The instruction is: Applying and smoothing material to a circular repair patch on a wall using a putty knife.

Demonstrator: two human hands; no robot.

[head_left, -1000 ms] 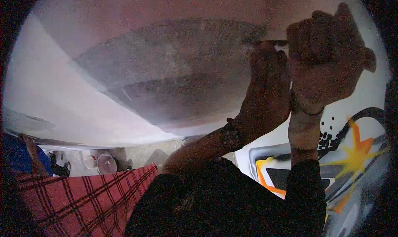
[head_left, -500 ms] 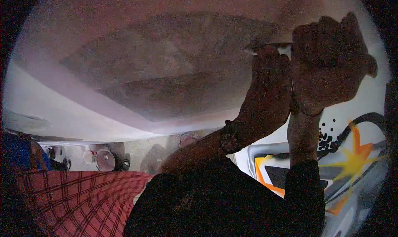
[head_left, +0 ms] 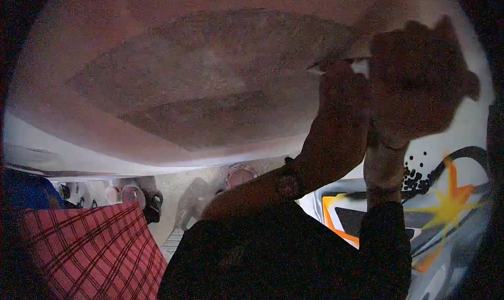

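Both my arms reach up to a dim pinkish surface with a darker brown-grey painted patch (head_left: 199,74). My left hand (head_left: 344,95), with a round watch (head_left: 287,185) on its wrist, is raised close to the patch's right end. Its fingers are curled near a thin, pointed thing (head_left: 316,67) that juts out to the left; its kind is too dark to tell. Just right of it, my right hand (head_left: 420,84) is closed in a fist, smeared by motion. Whatever the fists hold is mostly hidden. A black sleeve (head_left: 386,231) covers the right forearm.
Red plaid cloth (head_left: 94,242) fills the lower left, beside something blue (head_left: 31,195). Several round containers, among them a pale one (head_left: 134,196) and a pinkish one (head_left: 240,176), stand on the grey floor (head_left: 184,187). At right is a painted wall with a yellow-orange star (head_left: 449,208).
The plaid cloth's right edge has drawn leftward, uncovering more floor. My right hand looks more blurred; both hands stay in nearly the same place. The view has shifted slightly.
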